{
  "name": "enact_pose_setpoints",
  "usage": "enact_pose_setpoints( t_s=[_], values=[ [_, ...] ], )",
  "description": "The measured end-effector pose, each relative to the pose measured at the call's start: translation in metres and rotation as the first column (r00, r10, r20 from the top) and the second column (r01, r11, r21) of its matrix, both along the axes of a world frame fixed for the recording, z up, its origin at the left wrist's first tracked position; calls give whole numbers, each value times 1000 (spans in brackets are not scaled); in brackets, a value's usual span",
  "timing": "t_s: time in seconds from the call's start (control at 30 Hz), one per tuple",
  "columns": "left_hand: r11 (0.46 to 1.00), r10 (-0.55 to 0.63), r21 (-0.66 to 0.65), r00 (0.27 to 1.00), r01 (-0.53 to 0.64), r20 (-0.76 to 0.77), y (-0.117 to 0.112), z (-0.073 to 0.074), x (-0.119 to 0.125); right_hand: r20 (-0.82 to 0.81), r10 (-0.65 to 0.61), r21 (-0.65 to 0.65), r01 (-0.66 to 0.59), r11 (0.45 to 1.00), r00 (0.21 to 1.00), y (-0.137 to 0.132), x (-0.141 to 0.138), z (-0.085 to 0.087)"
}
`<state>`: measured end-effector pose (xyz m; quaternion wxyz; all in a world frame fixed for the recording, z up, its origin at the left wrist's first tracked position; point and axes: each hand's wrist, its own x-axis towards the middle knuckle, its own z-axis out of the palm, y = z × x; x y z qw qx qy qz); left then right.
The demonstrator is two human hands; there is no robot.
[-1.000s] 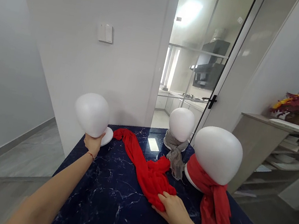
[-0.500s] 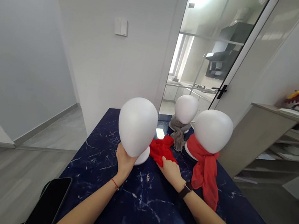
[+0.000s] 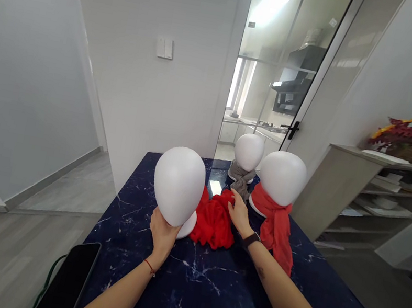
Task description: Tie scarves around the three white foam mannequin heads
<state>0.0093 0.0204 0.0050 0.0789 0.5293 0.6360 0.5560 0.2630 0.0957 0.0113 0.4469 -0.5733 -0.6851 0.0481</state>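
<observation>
Head view: we see both hands, well apart.
Left hand [image 3: 163,232]: clasped round the neck of the front head form [image 3: 178,185], as half a second ago.
Right hand [image 3: 239,214]: its fingertips touch the far right edge of the red scarf [image 3: 213,224]; earlier it lay on the near part. We cannot tell whether it pinches the cloth.
Red scarf: on the marbled table [image 3: 203,302], just right of the white base [image 3: 188,227]; we saw it stretched out a second ago, and now it is bunched.
Wrapped head forms: gray scarf [image 3: 241,175] and coral scarf [image 3: 276,227] remain around their necks.
</observation>
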Motion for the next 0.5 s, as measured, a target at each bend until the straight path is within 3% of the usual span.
enact_pose_setpoints(
  t_s=[0.13,0.27,0.37,0.43,0.5],
  values=[
    [998,60,-11,994,-61,-94,0,-2,-3,166,58,-184,-27,983,984,22,7,-21],
    [996,85,-2,993,-85,-88,1,-3,-5,150,-76,-276,116,954,986,13,16,-27],
    [996,86,3,993,-86,-81,2,-3,-6,-143,-241,-169,216,962,960,10,29,-18],
    [997,79,-4,994,-79,-69,3,-4,-7,-421,-266,-51,270,961,867,14,35,-10],
    [996,86,-28,995,-87,-57,4,-5,-7,-644,-210,19,290,957,736,17,39,0]
  ],
)
